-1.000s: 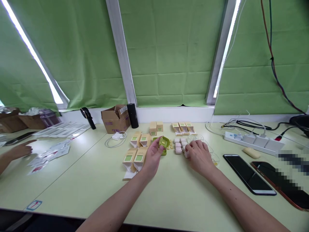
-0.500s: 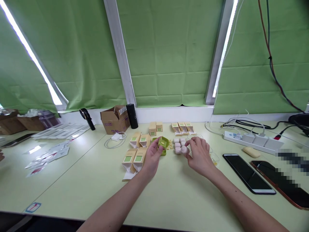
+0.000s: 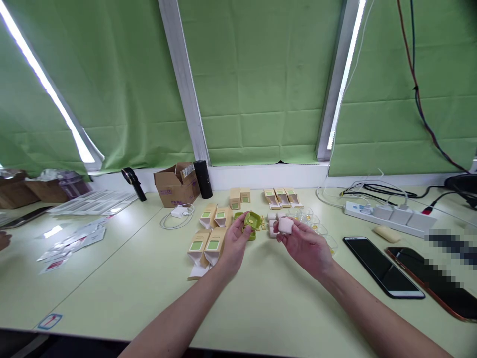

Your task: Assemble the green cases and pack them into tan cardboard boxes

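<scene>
My left hand (image 3: 235,242) is closed on a small green square plastic case (image 3: 253,220), its hollow side facing me. Another green piece (image 3: 252,235) shows just beneath it, partly hidden. My right hand (image 3: 307,247) pinches a pale pink rounded-square piece (image 3: 285,225), raised above the table. More pink pieces (image 3: 272,231) stand in a cluster behind that hand. Several clear plastic pieces with yellow spots (image 3: 321,228) lie to its right, some covered by the fingers. Left of my left hand are small kraft boxes with green labels (image 3: 197,245), their flaps open.
Further kraft boxes (image 3: 282,196) stand at the back. A cardboard carton (image 3: 177,186), a black cylinder (image 3: 203,179) and a white charger with cable (image 3: 180,212) are behind left. To the right lie a power strip (image 3: 389,219) and phones (image 3: 383,267). Another person's hand (image 3: 4,241) shows at far left.
My right hand has lifted one pink piece from the cluster and turned palm-up, bringing the clear pieces into fuller view. My left hand stays put with the green case.
</scene>
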{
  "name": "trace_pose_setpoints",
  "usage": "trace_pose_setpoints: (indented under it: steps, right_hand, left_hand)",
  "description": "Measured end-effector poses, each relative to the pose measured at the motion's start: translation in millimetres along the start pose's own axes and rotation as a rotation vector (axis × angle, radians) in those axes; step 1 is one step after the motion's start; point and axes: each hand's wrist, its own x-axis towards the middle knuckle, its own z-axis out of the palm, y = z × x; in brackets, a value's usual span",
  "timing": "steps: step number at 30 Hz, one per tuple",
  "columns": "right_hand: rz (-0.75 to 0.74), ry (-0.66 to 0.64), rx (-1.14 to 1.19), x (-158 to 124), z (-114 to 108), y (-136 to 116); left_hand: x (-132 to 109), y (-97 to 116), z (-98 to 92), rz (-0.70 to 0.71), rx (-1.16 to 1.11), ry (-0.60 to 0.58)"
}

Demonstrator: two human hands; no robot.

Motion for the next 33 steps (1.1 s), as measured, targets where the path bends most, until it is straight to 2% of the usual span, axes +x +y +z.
trace_pose_setpoints:
  steps: [6, 18, 27, 33]
  right_hand:
    - [0.033, -0.007, 0.09, -4, 5, 2]
    - [0.023, 0.0, 0.057, -5, 10, -2]
    - [0.056, -0.002, 0.074, -5, 9, 2]
    - [-0.039, 0.052, -0.035, -3, 10, 7]
  left_hand:
    - [-1, 2, 0.7, -0.024, -0.027, -0.013]
    - [-5, 3, 2.4, -0.101, -0.084, -0.041]
    - [-11, 16, 12.4, -0.151, -0.12, -0.102]
    - [-12, 19, 14.8, -0.129, -0.052, -0.094]
